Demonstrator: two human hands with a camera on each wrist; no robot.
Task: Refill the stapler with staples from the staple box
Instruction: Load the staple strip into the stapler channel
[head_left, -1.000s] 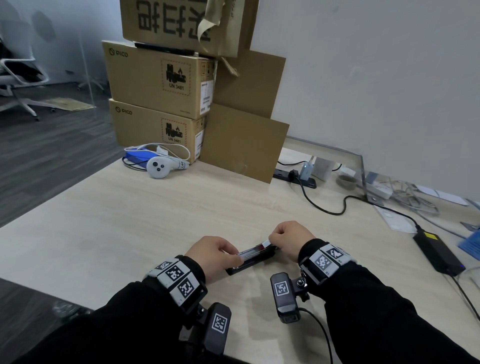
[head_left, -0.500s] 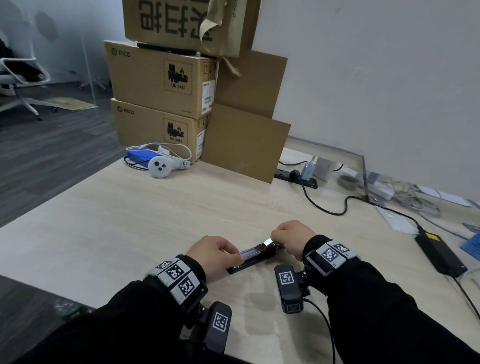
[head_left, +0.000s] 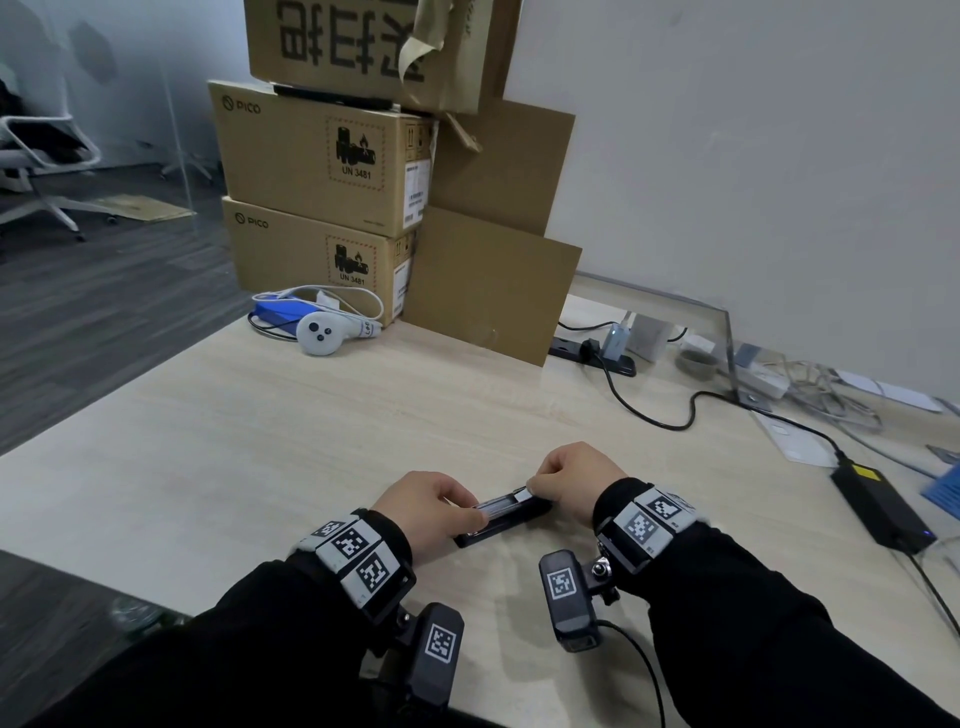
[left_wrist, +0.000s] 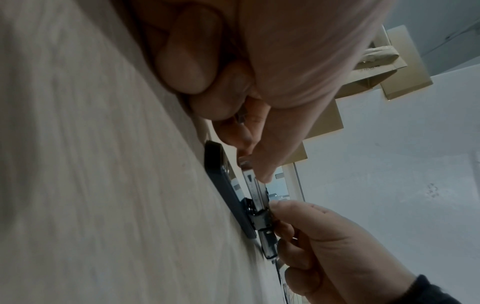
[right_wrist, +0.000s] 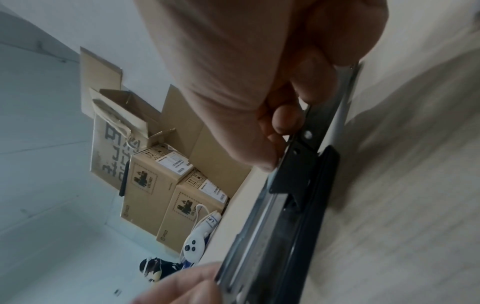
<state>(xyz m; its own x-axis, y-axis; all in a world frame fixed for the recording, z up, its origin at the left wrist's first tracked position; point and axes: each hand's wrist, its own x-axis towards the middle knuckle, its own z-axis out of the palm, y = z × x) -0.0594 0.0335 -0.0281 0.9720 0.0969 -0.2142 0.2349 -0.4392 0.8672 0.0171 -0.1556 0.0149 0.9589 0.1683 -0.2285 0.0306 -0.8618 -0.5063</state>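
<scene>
A black stapler (head_left: 511, 517) lies flat on the wooden desk (head_left: 260, 441) close to me, its silver metal staple rail (left_wrist: 255, 189) exposed on top. My left hand (head_left: 467, 512) grips its near-left end, thumb and fingers curled round the rail (right_wrist: 259, 222). My right hand (head_left: 537, 491) pinches the metal piece at the far-right, rear end of the stapler (right_wrist: 306, 164). In the left wrist view the right hand (left_wrist: 275, 207) holds that end just above the black base (left_wrist: 223, 181). No staple box shows in any view.
Stacked cardboard boxes (head_left: 322, 171) stand at the back left, with a white controller (head_left: 319, 332) and cable before them. A power strip (head_left: 592, 353), black cable (head_left: 649, 415) and power adapter (head_left: 878, 509) lie at the right. The desk edge runs along the left.
My right hand has shifted slightly left, toward the left hand, with the metal end piece. The left hand and the stapler base have stayed put.
</scene>
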